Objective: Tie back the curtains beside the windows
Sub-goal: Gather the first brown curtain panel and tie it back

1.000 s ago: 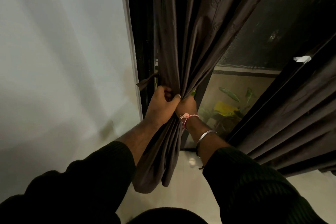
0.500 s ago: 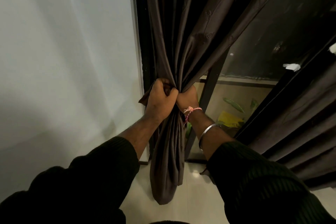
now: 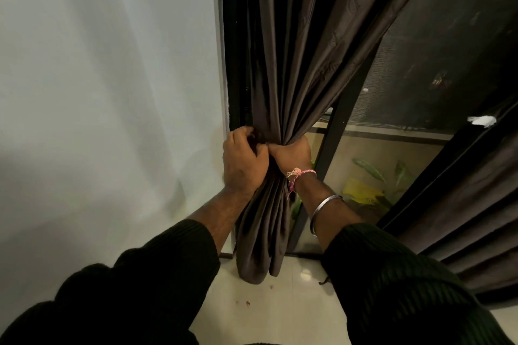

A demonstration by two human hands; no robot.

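Left hand [image 3: 244,161] and right hand [image 3: 291,152] touching, both clamped around gathered dark brown fabric curtain [image 3: 283,87] beside black window frame [image 3: 333,143]; bunched tail hangs below fists.

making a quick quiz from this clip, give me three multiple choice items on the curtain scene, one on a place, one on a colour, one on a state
1. Where does the gathered curtain sit?
A. beside the pale wall
B. across a doorway
C. over a bed

2. What colour is the bangle on the right forearm?
A. gold
B. silver
C. black

3. How is the curtain held?
A. hanging free
B. pinned by one open palm
C. gripped by the left hand and right hand

Answers: 1 A, the wall lies just to its left. 2 B, the band shines silvery. 3 C, both hands' fingers curl round the bunched fabric.
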